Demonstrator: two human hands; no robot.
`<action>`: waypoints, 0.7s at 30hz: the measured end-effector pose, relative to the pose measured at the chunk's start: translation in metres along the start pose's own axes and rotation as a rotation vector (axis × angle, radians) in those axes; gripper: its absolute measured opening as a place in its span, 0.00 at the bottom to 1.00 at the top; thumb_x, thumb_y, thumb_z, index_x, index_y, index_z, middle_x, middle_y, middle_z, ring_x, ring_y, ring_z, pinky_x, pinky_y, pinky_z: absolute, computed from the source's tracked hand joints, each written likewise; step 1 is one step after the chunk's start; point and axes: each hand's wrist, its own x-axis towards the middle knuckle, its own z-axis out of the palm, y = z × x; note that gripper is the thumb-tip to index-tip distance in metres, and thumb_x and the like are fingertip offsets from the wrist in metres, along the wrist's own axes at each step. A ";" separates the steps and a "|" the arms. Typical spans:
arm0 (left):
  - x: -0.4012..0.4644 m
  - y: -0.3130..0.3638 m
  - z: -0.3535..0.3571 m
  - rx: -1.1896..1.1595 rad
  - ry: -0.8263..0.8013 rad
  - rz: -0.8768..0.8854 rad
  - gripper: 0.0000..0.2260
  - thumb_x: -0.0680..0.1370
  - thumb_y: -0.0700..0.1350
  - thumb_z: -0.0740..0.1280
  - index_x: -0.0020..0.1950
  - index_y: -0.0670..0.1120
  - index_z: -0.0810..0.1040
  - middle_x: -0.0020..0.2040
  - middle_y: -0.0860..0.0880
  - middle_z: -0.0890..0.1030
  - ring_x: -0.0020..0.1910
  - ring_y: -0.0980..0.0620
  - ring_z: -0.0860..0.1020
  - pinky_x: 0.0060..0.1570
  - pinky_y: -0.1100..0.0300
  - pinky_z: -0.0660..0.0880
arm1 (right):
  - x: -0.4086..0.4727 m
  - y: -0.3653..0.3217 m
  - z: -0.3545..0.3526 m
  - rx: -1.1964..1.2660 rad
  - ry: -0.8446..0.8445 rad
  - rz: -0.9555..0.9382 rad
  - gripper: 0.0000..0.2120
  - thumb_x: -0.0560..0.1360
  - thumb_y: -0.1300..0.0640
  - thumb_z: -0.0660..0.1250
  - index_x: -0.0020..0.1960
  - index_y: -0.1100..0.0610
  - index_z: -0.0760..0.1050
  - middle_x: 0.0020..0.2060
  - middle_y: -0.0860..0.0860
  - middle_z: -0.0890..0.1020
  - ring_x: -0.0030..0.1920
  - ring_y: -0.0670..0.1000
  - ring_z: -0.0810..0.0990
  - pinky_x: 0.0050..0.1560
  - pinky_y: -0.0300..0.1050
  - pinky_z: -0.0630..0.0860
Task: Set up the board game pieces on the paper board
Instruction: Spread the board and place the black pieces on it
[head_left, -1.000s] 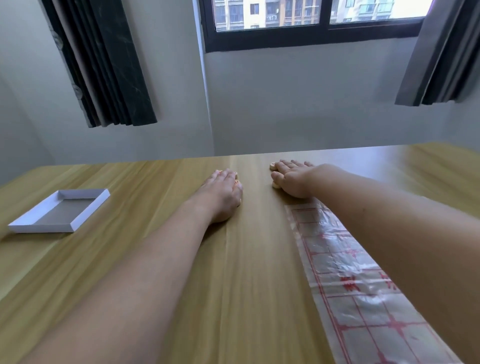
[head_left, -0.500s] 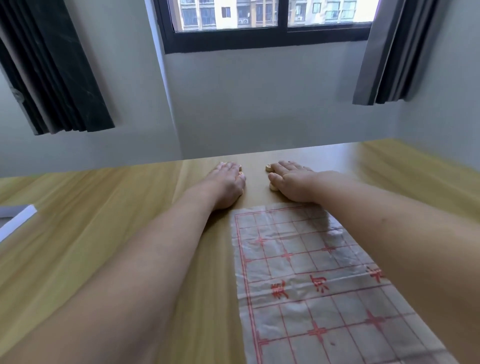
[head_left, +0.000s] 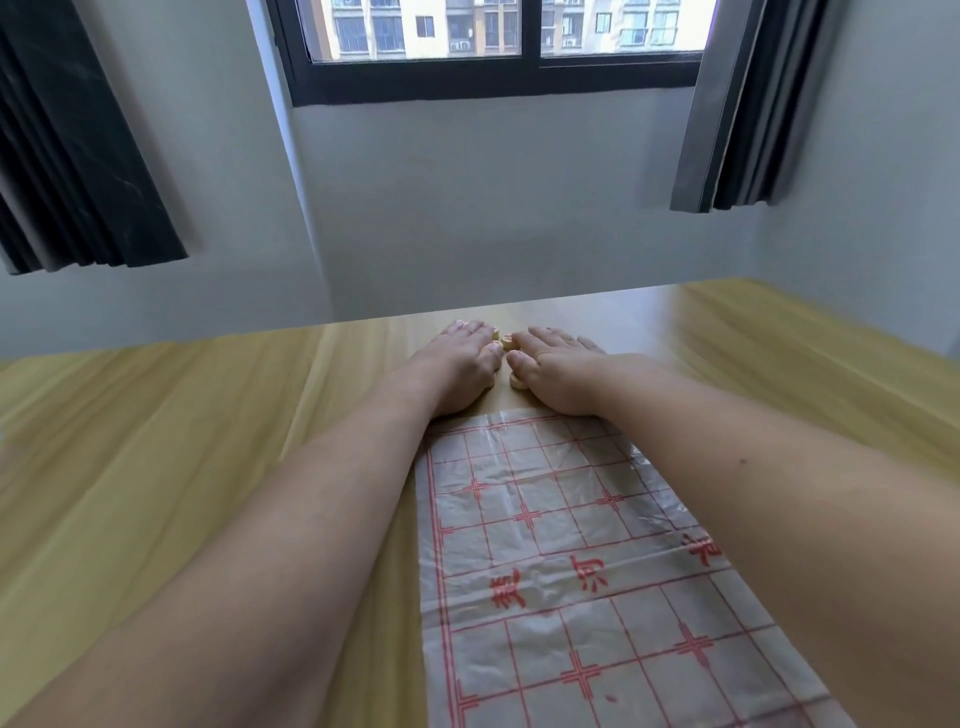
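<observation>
The paper board, a crinkled clear sheet with a red grid and red characters, lies on the wooden table between my forearms. Just past its far edge, both hands rest palm-down, side by side. My left hand and my right hand are cupped over pale round game pieces. A few pieces peek out in the gap between the hands, one piece by my right thumb. The rest of the pieces are hidden under the palms.
The table's far edge runs just beyond my fingertips, with a grey wall and a window behind it. Dark curtains hang at both sides. Bare wood stretches to the left and right of the board.
My view has swung right, so the white box lid at the left has left the frame and the board sits in the middle. My hands have drawn closer together over the pieces.
</observation>
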 end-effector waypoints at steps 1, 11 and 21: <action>-0.001 -0.001 0.000 -0.037 0.011 0.007 0.22 0.85 0.48 0.49 0.78 0.43 0.56 0.79 0.46 0.54 0.78 0.51 0.49 0.73 0.62 0.43 | 0.000 0.000 0.000 0.000 0.001 0.002 0.25 0.83 0.44 0.42 0.78 0.50 0.51 0.78 0.48 0.51 0.77 0.48 0.46 0.75 0.51 0.42; -0.005 -0.014 -0.011 -0.654 0.323 -0.060 0.19 0.83 0.45 0.53 0.72 0.42 0.68 0.74 0.46 0.68 0.73 0.53 0.64 0.67 0.66 0.57 | 0.007 -0.005 0.002 0.223 0.078 0.022 0.28 0.82 0.42 0.41 0.79 0.50 0.44 0.78 0.51 0.52 0.78 0.49 0.46 0.76 0.49 0.40; -0.048 -0.014 -0.021 -0.935 0.324 -0.180 0.20 0.82 0.49 0.55 0.73 0.44 0.68 0.73 0.48 0.69 0.72 0.52 0.66 0.72 0.57 0.59 | -0.030 -0.028 0.002 0.053 0.139 0.048 0.29 0.83 0.43 0.43 0.79 0.54 0.42 0.79 0.52 0.46 0.78 0.50 0.42 0.75 0.50 0.35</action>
